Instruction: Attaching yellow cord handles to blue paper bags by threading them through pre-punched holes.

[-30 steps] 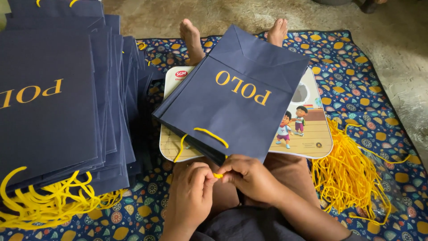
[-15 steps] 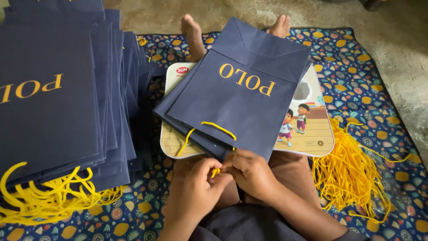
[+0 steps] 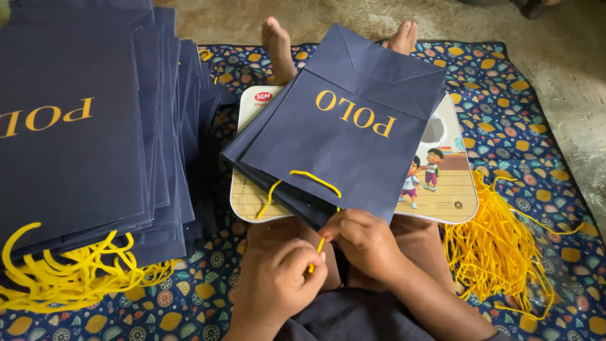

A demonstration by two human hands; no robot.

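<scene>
I see my left hand [image 3: 278, 278] pinching a short yellow cord [image 3: 320, 245] between thumb and fingers, just below the open edge of the flat navy paper bag with gold lettering [image 3: 344, 139]. My right hand [image 3: 366, 243] is closed on the same cord, pressed against the bag's lower edge. The bag lies across my lap on a cream illustrated board with cartoon children [image 3: 442, 183], and one yellow cord handle loop [image 3: 303, 183] already curves across its face. A tall stack of matching navy bags with yellow handles [image 3: 82, 145] sits to my left; a loose heap of yellow cords [image 3: 499, 252] lies on the patterned mat [image 3: 524, 126] to my right. I judge the cord could slip back through its hole if either pinch loosens, and a hard tug might tear the paper edge.
</scene>
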